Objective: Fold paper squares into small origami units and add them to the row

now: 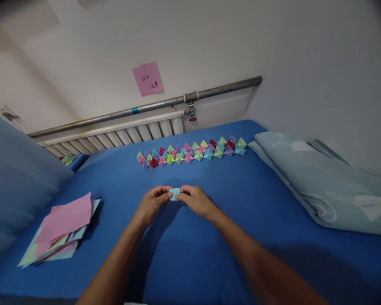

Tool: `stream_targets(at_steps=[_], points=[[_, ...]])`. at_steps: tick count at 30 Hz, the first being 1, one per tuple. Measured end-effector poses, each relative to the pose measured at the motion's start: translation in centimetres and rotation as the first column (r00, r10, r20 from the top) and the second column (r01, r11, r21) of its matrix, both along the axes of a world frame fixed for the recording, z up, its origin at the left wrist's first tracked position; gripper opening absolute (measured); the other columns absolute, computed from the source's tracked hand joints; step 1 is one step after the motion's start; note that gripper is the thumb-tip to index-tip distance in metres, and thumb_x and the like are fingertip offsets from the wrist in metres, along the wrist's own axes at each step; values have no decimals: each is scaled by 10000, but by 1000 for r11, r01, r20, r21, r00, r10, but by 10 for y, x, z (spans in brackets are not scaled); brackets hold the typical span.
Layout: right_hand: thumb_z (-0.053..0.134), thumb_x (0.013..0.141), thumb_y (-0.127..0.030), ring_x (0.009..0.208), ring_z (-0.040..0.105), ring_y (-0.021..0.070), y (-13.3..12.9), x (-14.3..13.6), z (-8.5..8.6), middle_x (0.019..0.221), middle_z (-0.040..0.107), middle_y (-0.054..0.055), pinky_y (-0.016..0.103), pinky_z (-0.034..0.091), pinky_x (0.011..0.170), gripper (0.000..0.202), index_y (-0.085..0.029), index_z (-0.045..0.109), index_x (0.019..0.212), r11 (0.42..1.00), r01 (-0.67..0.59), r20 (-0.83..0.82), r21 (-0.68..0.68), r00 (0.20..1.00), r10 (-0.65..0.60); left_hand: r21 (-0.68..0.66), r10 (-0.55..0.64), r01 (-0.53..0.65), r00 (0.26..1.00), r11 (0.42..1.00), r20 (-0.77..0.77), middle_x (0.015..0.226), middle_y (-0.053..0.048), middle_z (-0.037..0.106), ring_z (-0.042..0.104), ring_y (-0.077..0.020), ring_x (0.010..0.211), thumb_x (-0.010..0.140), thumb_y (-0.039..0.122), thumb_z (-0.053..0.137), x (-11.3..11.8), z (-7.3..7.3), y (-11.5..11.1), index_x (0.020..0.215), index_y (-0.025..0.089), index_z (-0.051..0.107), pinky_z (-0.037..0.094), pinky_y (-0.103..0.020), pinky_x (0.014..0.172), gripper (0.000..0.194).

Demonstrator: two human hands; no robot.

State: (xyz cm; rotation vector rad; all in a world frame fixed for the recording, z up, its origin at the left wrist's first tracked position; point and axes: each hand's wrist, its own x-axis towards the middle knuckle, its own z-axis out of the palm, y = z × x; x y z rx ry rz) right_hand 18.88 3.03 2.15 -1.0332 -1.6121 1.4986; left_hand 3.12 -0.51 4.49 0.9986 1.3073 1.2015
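A small folded piece of light blue paper (pixel 174 194) is held in the middle of the view, above the blue bed sheet (pixel 190 254). On its left edge my left hand (pixel 151 204) is closed, with thumb and fingers pinching the paper. The right edge is pinched in the same way by my right hand (pixel 197 201). Beyond both hands, several folded paper pieces (pixel 188 157) in pink, green, purple, red, yellow and blue stand in rows on the sheet.
A stack of coloured paper sheets (pixel 66 220) lies at the left. A folded pale green blanket (pixel 330 186) is on the right. Behind the bed are a radiator (pixel 123 136), a metal pipe (pixel 228 87) and a pink note (pixel 147 79) on the wall.
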Motion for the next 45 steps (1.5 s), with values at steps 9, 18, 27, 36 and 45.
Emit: stream_targets(at_steps=[9, 18, 27, 36, 45], points=[[608, 689, -280, 534, 394, 87, 14, 8, -2, 564, 480, -68, 223, 302, 516, 94, -192, 576, 685, 992, 27, 37, -120, 999, -23, -48, -84, 88, 993, 995, 88, 645, -12, 669, 562, -99, 566, 508, 296, 868, -3, -17, 35, 708, 153, 723, 461, -223, 577, 286], [639, 606, -253, 466, 407, 69, 29, 4, -10, 510, 503, -70, 218, 295, 467, 113, -186, 590, 681, 931, 21, -35, -365, 999, -36, -191, -205, 269, 931, 944, 301, 638, -32, 668, 636, -138, 590, 573, 316, 871, -18, -33, 42, 753, 127, 675, 533, -286, 623, 327], [665, 614, -263, 472, 434, 65, 30, 0, -10, 536, 536, -59, 203, 319, 447, 147, -181, 622, 729, 920, 9, -89, -391, 995, -47, -232, -224, 330, 893, 915, 390, 687, -78, 723, 665, -149, 555, 668, 370, 820, -17, -35, 38, 762, 137, 615, 535, -261, 560, 324], [612, 614, -195, 452, 429, 64, 30, -4, -10, 512, 533, -61, 194, 309, 430, 95, -183, 625, 707, 917, 83, -24, -391, 995, -100, -227, -203, 293, 914, 929, 350, 675, -69, 723, 663, -151, 549, 631, 351, 839, -18, -37, 36, 763, 135, 617, 534, -272, 573, 336], [627, 627, -243, 473, 423, 73, 27, -7, -14, 528, 515, -68, 205, 310, 457, 100, -196, 591, 707, 947, 88, -37, -308, 994, -104, -149, -202, 241, 950, 959, 236, 604, -42, 695, 618, -141, 491, 607, 362, 830, -13, -38, 36, 688, 162, 583, 498, -280, 547, 328]])
